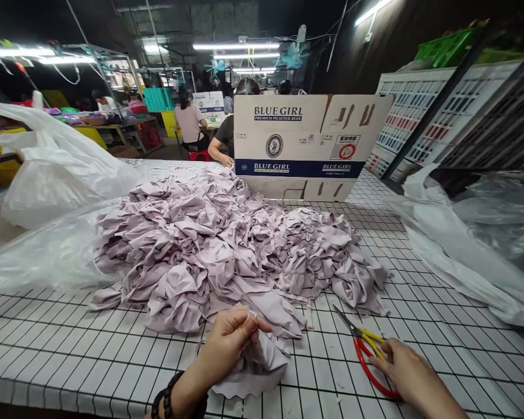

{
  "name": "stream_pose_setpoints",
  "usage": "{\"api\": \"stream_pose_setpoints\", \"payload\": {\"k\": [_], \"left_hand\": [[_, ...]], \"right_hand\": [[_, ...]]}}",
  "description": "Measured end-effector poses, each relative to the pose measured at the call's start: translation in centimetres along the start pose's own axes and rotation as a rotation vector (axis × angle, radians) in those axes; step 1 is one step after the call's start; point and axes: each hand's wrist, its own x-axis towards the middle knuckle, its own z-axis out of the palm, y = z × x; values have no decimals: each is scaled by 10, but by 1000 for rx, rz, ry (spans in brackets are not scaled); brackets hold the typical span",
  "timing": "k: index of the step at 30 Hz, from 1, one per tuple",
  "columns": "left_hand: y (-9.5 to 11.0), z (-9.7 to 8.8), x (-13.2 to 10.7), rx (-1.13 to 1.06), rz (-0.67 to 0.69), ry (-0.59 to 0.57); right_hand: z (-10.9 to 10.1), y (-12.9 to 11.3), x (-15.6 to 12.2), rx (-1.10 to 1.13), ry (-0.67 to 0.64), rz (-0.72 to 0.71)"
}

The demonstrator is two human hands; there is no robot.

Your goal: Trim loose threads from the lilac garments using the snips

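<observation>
My left hand (pixel 229 343) is closed in a pinch on a mauve fabric piece (pixel 257 364) lying at the near edge of the table. It wears a dark bead bracelet at the wrist. My right hand (pixel 406 369) rests on the red and yellow handles of small scissors (pixel 364 343), fingers curled over them; the blades lie on the table pointing toward the heap. A big heap of mauve fabric pieces (pixel 227 250) fills the table's middle, just beyond both hands.
The table (pixel 70 355) has a white grid-patterned top. A Blue Girl cardboard box (pixel 308 145) stands behind the heap. Clear plastic bags lie at left (pixel 56 169) and right (pixel 467 244). White crates (pixel 423 110) stack at the right. People sit at benches far behind.
</observation>
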Motion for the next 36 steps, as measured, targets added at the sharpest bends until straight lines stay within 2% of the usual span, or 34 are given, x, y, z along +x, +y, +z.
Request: {"api": "stream_pose_setpoints", "payload": {"k": [6, 9, 11, 13, 16, 19, 22, 24, 28, 36], "left_hand": [[-3, 2, 1, 170, 93, -83], [1, 1, -1, 274, 132, -90], [6, 2, -2, 330, 147, -107], [13, 5, -3, 360, 155, -132], [20, 9, -5, 386, 162, -154], [23, 9, -6, 459, 194, -164], [23, 6, -6, 535, 264, -168], [22, 3, -7, 559, 304, -158], [19, -3, -8, 607, 352, -130], [19, -8, -7, 554, 357, -176]], "right_hand": [[3, 12, -17, 97, -162, 29], [-2, 20, -29, 117, -131, 76], [-7, 16, -38, 261, -95, 65], [-14, -3, -48, 476, -88, -12], [-28, -59, -66, 633, -105, -164], [-42, -120, -78, 506, -129, -316], [-49, -158, -80, 391, -115, -434], [-49, -168, -76, 325, -135, -499], [-44, -169, -68, 201, -181, -595], [-37, -171, -68, 199, -77, -663]]}}
